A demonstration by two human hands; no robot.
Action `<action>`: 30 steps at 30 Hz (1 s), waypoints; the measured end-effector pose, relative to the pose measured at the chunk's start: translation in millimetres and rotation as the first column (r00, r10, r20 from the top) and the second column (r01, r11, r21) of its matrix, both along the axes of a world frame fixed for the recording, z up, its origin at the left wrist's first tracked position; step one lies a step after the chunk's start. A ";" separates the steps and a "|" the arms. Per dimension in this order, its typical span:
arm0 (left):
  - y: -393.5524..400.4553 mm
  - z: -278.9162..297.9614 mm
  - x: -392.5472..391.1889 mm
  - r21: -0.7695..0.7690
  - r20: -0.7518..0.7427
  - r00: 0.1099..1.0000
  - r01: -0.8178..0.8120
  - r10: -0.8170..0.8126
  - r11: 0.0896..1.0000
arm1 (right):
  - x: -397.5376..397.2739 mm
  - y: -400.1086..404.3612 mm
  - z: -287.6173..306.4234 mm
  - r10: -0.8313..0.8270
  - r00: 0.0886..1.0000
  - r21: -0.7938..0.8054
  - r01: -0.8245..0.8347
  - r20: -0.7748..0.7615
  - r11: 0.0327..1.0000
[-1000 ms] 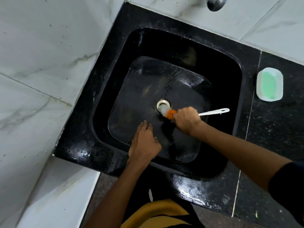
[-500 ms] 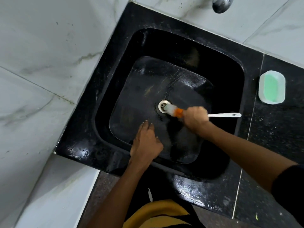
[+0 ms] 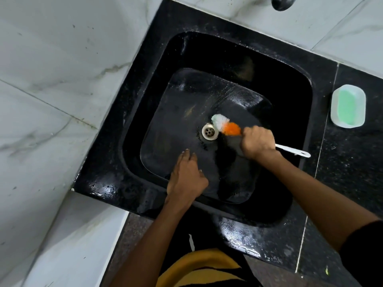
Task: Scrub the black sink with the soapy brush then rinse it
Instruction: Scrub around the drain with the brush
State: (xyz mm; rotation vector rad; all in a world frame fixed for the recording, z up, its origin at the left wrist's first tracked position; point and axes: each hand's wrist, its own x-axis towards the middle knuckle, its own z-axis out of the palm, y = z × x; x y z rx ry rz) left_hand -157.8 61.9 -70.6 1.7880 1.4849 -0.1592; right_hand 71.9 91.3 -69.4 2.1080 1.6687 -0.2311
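In the sink [image 3: 145, 112], right hand [image 3: 258, 142] grips brush [image 3: 226, 125]; left hand [image 3: 186, 177] rests flat.

Tap [image 3: 282, 2] cut off by the far edge. Brush [image 3: 227, 125] handle's middle hidden inside the right hand [image 3: 258, 142]; bristles motion-blurred.

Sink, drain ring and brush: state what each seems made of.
Sink: looks like polished black stone or composite, glossy with wet highlights.
Drain ring: probably metal, pale and shiny.
Brush: seemingly white plastic handle, with white and orange synthetic-looking bristles.
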 end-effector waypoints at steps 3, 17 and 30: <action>0.7 -0.2 0.1 0.005 -0.004 1.000 0.001 -0.001 1.000 | -23.0 -6.2 -15.5 -0.046 0.995 -0.016 0.045 -0.092 0.999; -0.9 2.4 -2.2 0.028 -0.011 1.000 -0.002 0.002 1.000 | -67.9 -37.0 -52.8 -0.470 0.822 -0.135 0.451 -0.321 0.882; 0.2 3.7 -1.4 0.009 0.005 1.000 0.004 -0.004 1.000 | -69.8 -29.9 -36.7 -0.448 0.862 -0.203 0.408 -0.235 0.890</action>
